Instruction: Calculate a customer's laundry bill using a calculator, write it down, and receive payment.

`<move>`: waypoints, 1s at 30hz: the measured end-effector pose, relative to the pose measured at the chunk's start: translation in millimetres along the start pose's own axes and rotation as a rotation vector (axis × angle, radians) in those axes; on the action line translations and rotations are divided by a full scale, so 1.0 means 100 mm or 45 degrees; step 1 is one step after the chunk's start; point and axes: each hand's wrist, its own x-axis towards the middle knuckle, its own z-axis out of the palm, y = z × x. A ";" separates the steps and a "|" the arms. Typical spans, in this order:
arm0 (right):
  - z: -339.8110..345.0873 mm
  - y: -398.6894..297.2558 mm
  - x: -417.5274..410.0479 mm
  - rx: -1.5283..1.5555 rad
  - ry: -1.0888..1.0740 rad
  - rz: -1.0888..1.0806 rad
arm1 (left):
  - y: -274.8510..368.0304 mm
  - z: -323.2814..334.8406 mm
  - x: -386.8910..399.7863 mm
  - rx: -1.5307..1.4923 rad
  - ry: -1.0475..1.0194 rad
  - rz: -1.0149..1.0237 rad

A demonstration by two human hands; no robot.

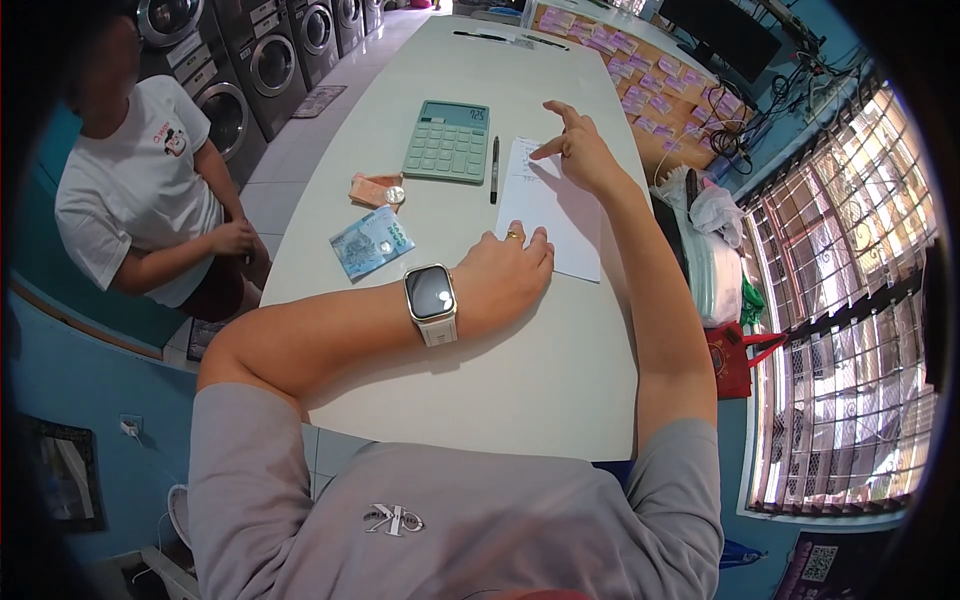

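Note:
My left hand [502, 277], with a ring and a smartwatch [430, 292] on its wrist, rests palm down at the lower left edge of a white paper sheet [564, 217]. Over the sheet's top, my right hand [581, 150] has its fingers apart, one pointing at the handwriting. A black pen [495, 171] lies left of the sheet, beside a green calculator [448, 142] with a lit display. Folded orange banknotes [369, 191] with a coin [394, 195] on them lie nearer the table's left side. Below them is a blue banknote [371, 244] with a small coin [385, 247] on it.
A person [142, 187] in a white T-shirt is at the left of the white table [420, 390]. Front-loading washing machines [272, 67] stand behind. More pens [480, 36] lie at the far end. Plastic bags [712, 262] and a red bag [729, 360] are at the right.

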 end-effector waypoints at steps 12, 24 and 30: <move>0.07 0.00 0.03 -0.142 0.049 -0.112 | 0.00 0.00 0.00 0.015 -0.024 0.001; 0.09 -0.09 0.05 -0.105 0.045 -0.098 | -0.01 0.01 0.00 0.021 -0.014 -0.012; 0.08 -0.11 0.04 -0.179 0.039 -0.094 | 0.01 0.00 0.00 0.018 -0.023 -0.012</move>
